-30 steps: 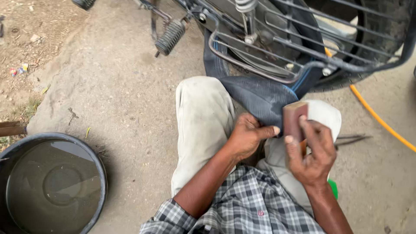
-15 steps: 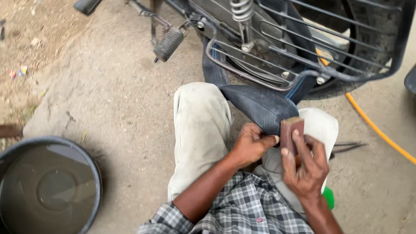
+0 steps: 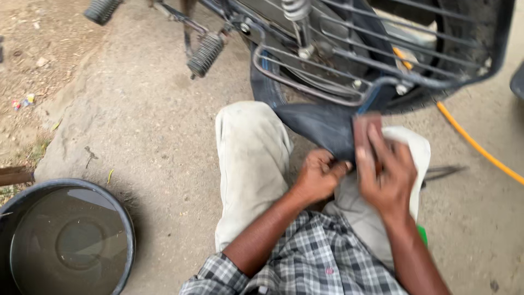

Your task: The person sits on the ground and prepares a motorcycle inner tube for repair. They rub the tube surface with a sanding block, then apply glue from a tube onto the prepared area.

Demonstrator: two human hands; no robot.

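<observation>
Head view: water-filled black tub (image 3: 129, 229).

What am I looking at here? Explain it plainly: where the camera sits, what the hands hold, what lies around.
The camera sits on a person's head and looks down at their own lap and arms. The left hand pinches a dark rubber inner tube that runs up to a motorcycle wheel. The right hand presses a small brown block against that tube. On the concrete ground stand a dark basin of water at the left and an orange hose at the right.
</observation>
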